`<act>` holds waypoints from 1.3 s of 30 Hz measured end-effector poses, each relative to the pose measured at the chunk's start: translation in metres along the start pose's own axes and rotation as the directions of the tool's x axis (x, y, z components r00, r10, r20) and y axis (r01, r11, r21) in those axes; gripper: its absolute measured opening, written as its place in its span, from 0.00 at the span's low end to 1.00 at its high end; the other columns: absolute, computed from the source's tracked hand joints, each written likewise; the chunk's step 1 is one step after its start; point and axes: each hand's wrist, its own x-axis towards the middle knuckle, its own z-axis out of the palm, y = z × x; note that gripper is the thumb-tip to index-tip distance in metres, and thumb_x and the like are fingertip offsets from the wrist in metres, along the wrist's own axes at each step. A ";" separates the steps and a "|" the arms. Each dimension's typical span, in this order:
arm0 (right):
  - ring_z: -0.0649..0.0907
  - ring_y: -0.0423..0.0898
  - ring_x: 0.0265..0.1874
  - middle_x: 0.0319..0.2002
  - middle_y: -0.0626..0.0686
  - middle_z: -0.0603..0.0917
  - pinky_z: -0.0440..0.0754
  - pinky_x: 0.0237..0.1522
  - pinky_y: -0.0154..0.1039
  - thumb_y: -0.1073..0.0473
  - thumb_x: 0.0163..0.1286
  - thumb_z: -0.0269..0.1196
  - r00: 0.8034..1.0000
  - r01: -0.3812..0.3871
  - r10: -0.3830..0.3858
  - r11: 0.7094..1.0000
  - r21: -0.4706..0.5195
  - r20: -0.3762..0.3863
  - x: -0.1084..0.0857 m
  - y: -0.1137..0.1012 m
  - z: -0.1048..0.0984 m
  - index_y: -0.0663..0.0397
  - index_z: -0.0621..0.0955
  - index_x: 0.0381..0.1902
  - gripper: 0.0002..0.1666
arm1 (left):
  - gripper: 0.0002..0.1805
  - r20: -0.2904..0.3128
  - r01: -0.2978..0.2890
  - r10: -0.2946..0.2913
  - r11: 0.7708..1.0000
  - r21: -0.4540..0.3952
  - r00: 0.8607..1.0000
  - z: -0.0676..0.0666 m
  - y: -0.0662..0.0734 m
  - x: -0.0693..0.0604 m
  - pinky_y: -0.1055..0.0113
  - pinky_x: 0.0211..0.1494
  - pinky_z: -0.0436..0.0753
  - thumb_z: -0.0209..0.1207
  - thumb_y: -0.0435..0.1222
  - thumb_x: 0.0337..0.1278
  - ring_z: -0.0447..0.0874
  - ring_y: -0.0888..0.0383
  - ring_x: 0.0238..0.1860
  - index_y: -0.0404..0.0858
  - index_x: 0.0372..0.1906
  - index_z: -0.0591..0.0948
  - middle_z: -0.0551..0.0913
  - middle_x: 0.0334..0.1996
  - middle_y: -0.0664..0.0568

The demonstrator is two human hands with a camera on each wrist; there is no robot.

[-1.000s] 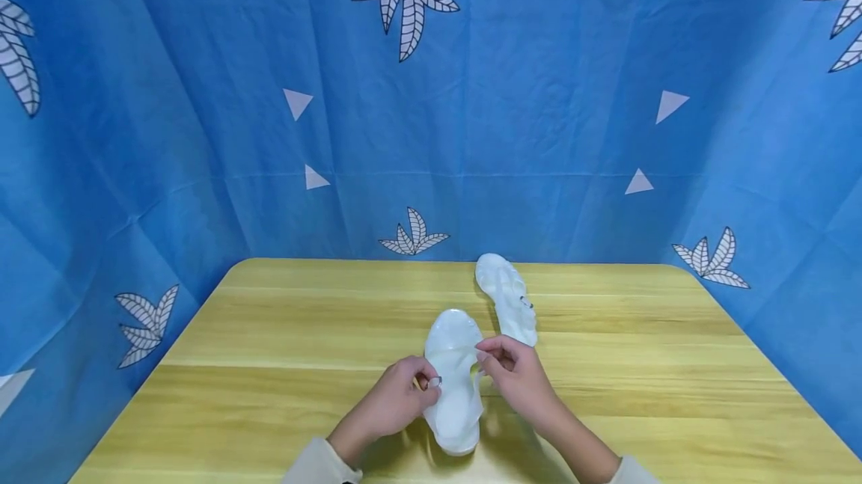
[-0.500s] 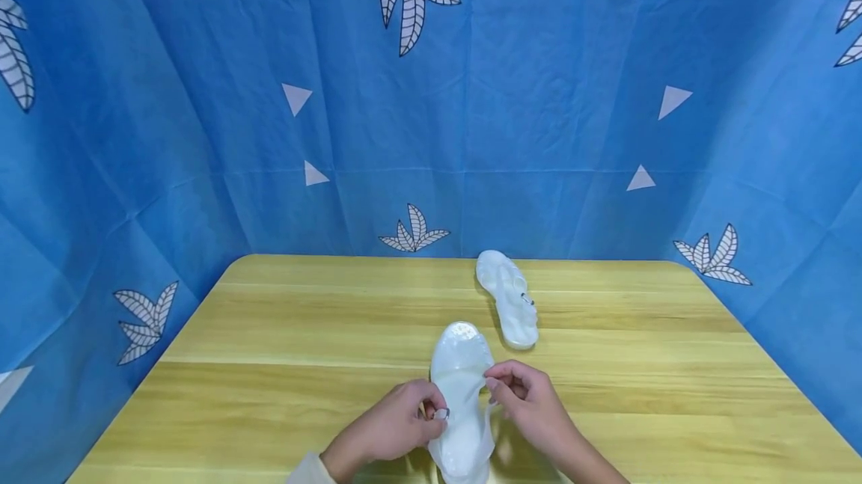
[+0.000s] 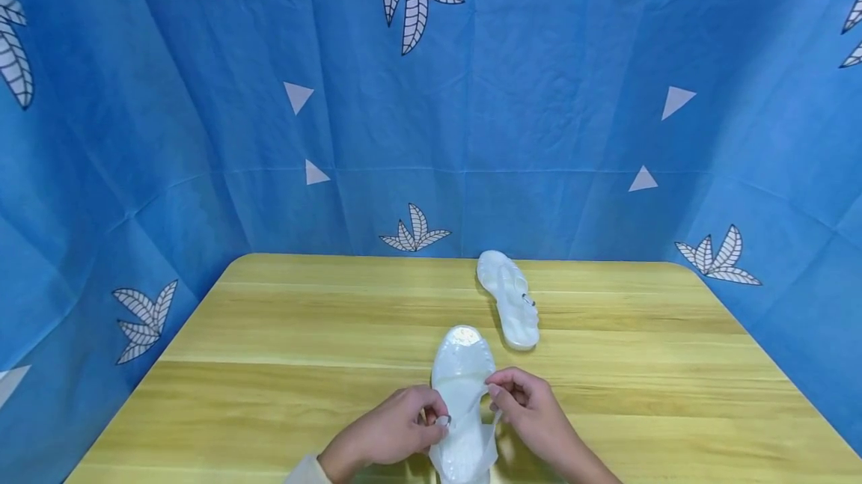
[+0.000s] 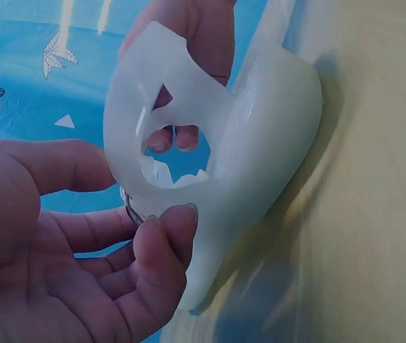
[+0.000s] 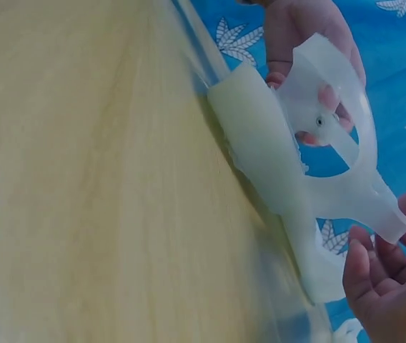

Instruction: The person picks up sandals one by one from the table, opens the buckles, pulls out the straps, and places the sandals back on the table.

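At bottom centre, I see the left hand [image 3: 404,426] pinching the buckle [image 3: 447,420], the right hand [image 3: 528,408] the strap [image 5: 387,220]; uneven pulling could tilt the sandal [image 3: 461,366].

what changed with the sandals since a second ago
The near white sandal has moved toward the person, slightly rightward, with the left hand and right hand. The left still pinches by the buckle, the right the strap end; the far sandal stayed put.

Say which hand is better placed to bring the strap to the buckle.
Right, probably: the right hand pinches the strap end, while the left hand holds the sandal's opposite side at the buckle.
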 end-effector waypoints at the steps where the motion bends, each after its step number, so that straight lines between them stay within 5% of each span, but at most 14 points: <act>1: 0.79 0.39 0.27 0.32 0.61 0.80 0.79 0.29 0.33 0.62 0.67 0.59 1.000 -0.006 0.006 1.000 -0.002 0.001 0.001 0.001 0.000 0.68 0.78 0.42 0.12 | 0.04 0.006 0.001 -0.001 1.000 -0.013 1.000 0.000 -0.001 0.000 0.73 0.23 0.74 0.59 0.35 0.57 0.74 0.67 0.20 0.38 0.33 0.78 0.74 0.24 0.58; 11: 0.78 0.40 0.43 0.44 0.53 0.81 0.78 0.34 0.32 0.59 0.65 0.61 1.000 -0.004 0.000 0.980 -0.200 -0.019 0.005 -0.003 0.008 0.56 0.80 0.43 0.10 | 0.10 0.060 0.075 -0.063 0.970 -0.229 0.996 -0.003 -0.016 0.002 0.66 0.27 0.79 0.51 0.39 0.66 0.77 0.58 0.24 0.36 0.39 0.78 0.76 0.29 0.51; 17: 0.79 0.45 0.46 0.43 0.50 0.80 0.80 0.42 0.37 0.60 0.65 0.61 0.992 0.121 -0.124 0.953 -0.276 0.007 0.007 -0.009 0.014 0.54 0.81 0.41 0.07 | 0.13 0.085 0.108 -0.084 0.930 -0.350 0.993 -0.006 -0.024 0.003 0.69 0.25 0.76 0.50 0.40 0.67 0.76 0.58 0.22 0.33 0.37 0.76 0.77 0.25 0.50; 19: 0.79 0.43 0.45 0.42 0.46 0.80 0.80 0.44 0.40 0.61 0.64 0.62 0.978 0.200 -0.208 0.923 -0.329 0.010 0.007 -0.011 0.016 0.53 0.82 0.40 0.06 | 0.14 0.093 0.131 -0.102 0.913 -0.388 0.990 -0.007 -0.028 0.003 0.70 0.23 0.75 0.48 0.38 0.67 0.75 0.58 0.21 0.29 0.35 0.75 0.77 0.24 0.50; 23: 0.80 0.40 0.42 0.41 0.41 0.81 0.78 0.46 0.44 0.64 0.60 0.65 0.916 0.369 -0.399 0.806 -0.462 0.035 0.008 -0.017 0.021 0.51 0.83 0.36 0.06 | 0.16 0.133 0.140 -0.092 0.895 -0.423 0.987 -0.009 -0.034 0.002 0.73 0.21 0.74 0.48 0.35 0.66 0.74 0.61 0.19 0.22 0.33 0.74 0.77 0.23 0.50; 26: 0.80 0.39 0.42 0.40 0.43 0.83 0.74 0.47 0.48 0.63 0.58 0.67 0.878 0.443 -0.472 0.732 -0.518 0.083 0.009 -0.020 0.025 0.50 0.84 0.35 0.06 | 0.18 0.180 0.127 -0.051 0.888 -0.441 0.982 -0.010 -0.037 0.002 0.74 0.22 0.75 0.50 0.35 0.64 0.75 0.63 0.20 0.18 0.34 0.73 0.79 0.24 0.51; 28: 0.81 0.39 0.42 0.40 0.44 0.84 0.73 0.47 0.51 0.62 0.58 0.67 0.868 0.467 -0.483 0.709 -0.528 0.120 0.010 -0.022 0.028 0.51 0.85 0.35 0.06 | 0.19 0.201 0.112 -0.021 0.885 -0.452 0.979 -0.011 -0.038 0.002 0.74 0.22 0.75 0.51 0.36 0.64 0.75 0.63 0.20 0.17 0.35 0.73 0.79 0.25 0.52; 39: 0.83 0.38 0.40 0.37 0.42 0.85 0.78 0.45 0.43 0.61 0.58 0.67 0.887 0.459 -0.407 0.716 -0.527 0.219 0.011 -0.024 0.030 0.50 0.86 0.33 0.04 | 0.18 0.215 0.049 0.062 0.877 -0.479 0.975 -0.012 -0.041 0.000 0.74 0.24 0.74 0.53 0.36 0.63 0.76 0.63 0.23 0.18 0.38 0.74 0.79 0.27 0.52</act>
